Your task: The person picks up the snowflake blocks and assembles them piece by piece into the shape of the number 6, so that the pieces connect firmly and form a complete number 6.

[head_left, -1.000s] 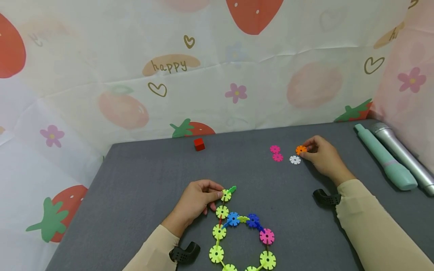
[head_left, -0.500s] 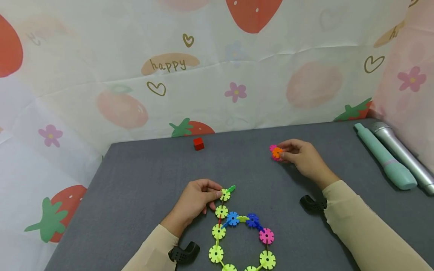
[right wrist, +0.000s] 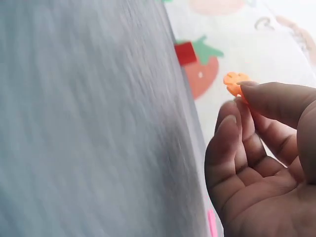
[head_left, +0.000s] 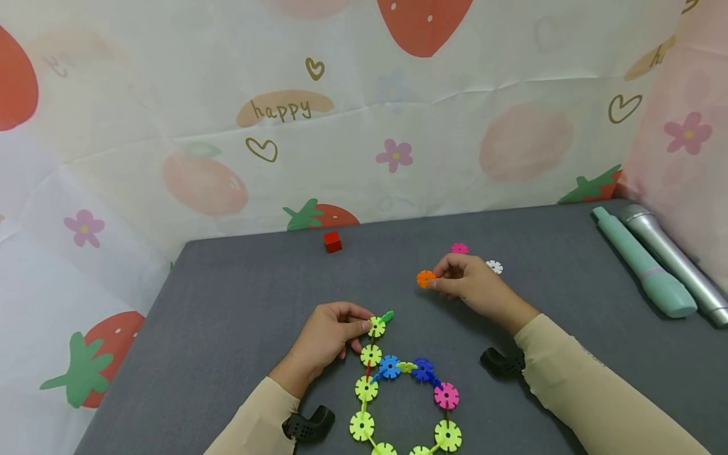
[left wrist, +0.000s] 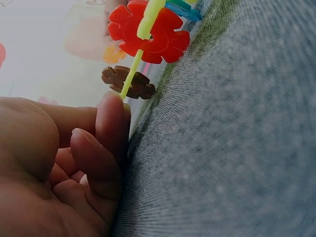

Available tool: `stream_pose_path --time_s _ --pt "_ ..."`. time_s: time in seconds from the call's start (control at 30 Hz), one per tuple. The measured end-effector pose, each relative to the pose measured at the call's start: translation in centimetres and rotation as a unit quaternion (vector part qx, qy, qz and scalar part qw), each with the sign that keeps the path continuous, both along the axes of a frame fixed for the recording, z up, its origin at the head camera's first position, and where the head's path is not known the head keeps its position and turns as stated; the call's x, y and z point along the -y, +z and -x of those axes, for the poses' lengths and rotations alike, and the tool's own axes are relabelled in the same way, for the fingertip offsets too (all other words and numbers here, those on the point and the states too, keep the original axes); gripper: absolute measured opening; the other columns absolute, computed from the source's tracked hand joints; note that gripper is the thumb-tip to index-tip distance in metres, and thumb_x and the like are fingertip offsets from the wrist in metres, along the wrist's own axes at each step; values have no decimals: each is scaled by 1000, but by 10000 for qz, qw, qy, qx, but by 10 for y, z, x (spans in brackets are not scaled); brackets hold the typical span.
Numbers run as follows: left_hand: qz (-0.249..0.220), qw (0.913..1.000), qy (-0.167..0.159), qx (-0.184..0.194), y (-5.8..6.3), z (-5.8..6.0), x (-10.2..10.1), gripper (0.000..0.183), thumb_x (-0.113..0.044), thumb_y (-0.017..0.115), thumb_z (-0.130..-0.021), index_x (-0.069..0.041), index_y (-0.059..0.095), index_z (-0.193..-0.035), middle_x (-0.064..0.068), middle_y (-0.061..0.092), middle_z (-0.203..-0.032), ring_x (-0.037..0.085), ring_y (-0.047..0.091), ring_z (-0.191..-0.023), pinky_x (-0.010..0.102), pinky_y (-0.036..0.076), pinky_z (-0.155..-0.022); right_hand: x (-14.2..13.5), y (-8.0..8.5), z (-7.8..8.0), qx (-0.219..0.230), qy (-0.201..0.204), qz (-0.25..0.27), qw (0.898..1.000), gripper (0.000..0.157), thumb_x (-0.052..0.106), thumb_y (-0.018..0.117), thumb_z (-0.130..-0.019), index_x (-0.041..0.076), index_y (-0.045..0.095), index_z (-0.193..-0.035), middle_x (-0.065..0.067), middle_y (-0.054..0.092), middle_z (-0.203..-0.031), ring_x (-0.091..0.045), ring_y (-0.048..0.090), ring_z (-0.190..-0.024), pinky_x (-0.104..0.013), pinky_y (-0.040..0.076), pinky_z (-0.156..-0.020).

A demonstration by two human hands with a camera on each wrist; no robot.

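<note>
My left hand (head_left: pixel 326 332) pinches the yellow-green notched disc (head_left: pixel 376 327) at the top end of a linked chain. A green disc (head_left: pixel 388 316) is slotted into that disc's upper right edge. Below it, the chain forms a loop of yellow-green, blue and pink discs (head_left: pixel 446 396), cut off at the frame's bottom. The left wrist view shows a red disc (left wrist: pixel 170 44) and a brown disc (left wrist: pixel 140 88) joined on edge. Between thumb and fingers, my right hand (head_left: pixel 480 287) holds an orange notched disc (head_left: pixel 425 279), raised up and right of the chain's end.
A pink disc (head_left: pixel 459 248) and a white disc (head_left: pixel 495 266) lie beyond my right hand. Near the back edge sits a red cube (head_left: pixel 332 241). A pale green microphone-shaped object (head_left: pixel 645 265) and a silver microphone (head_left: pixel 677 259) lie at the right of the grey tabletop (head_left: pixel 244 284).
From beside the white disc, my right hand has carried the orange disc left past the pink discs and nearer the chain. My left hand keeps its pinch in the same place.
</note>
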State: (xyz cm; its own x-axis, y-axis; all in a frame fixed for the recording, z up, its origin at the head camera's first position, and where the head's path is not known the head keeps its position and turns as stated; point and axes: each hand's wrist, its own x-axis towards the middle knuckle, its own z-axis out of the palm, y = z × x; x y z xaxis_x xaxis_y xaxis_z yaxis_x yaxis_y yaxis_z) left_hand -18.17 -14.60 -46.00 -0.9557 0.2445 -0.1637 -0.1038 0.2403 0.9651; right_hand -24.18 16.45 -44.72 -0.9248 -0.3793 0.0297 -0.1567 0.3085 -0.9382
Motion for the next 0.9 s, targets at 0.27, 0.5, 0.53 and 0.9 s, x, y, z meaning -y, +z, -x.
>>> stream_pose_path --time_s 0.27,0.5,0.53,0.9 --pt "35 10000 32 -66 1 -1 -1 15 -6 76 -103 1 79 -116 9 71 -82 16 62 -58 26 43 -47 23 0 -14 684 480 367 9958 17 14 71 -108 -2 76 -105 -14 74 -94 -24 64 -77 -32 55 -67" --pt "32 10000 27 -72 -1 0 -1 14 -6 77 -102 0 79 -114 9 71 -82 15 62 -58 26 42 -47 34 -4 -19 1101 468 485 9916 19 15 70 -109 -2 77 -105 -13 76 -91 -16 60 -67 -27 49 -58" --pt "34 10000 21 -89 -1 0 -1 14 -6 76 -102 1 79 -114 9 71 -81 15 62 -58 26 42 -46 35 -4 -19 1127 465 498 9913 20 16 70 -109 -2 78 -105 -13 76 -92 -16 60 -66 -26 48 -57" --pt "23 10000 61 -33 -2 1 -1 12 -5 76 -103 0 79 -113 9 71 -82 15 62 -58 25 43 -46 43 -4 -26 1422 496 678 9863 20 14 68 -110 -4 76 -104 -11 75 -90 -13 58 -65 -25 47 -56"
